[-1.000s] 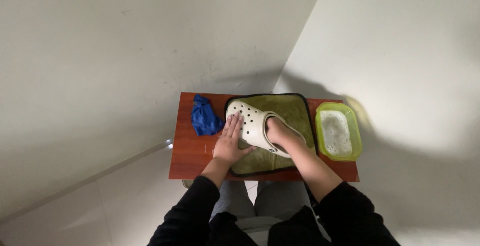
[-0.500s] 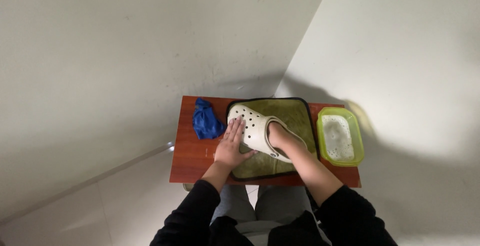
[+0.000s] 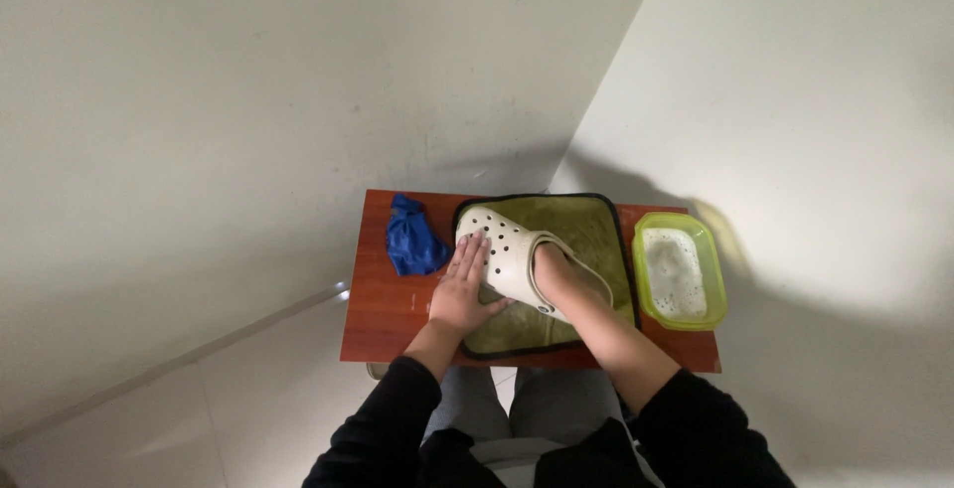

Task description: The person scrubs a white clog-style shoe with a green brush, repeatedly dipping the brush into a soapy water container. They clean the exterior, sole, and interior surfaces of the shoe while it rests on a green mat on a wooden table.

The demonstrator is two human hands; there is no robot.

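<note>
Right hand point(image 3: 556, 274) half-hidden inside white clog point(image 3: 512, 249), fingers unseen.

Dim, even indoor light; a soft shadow spreads over the white wall behind the reddish-brown wooden surface point(image 3: 383, 309). Focus is sharp; edges bend with wide-angle distortion.

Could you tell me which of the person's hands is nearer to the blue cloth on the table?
Left. The left hand lies flat on the white clog's toe, just right of the blue cloth. The right hand is inside the clog's opening, farther away.
</note>
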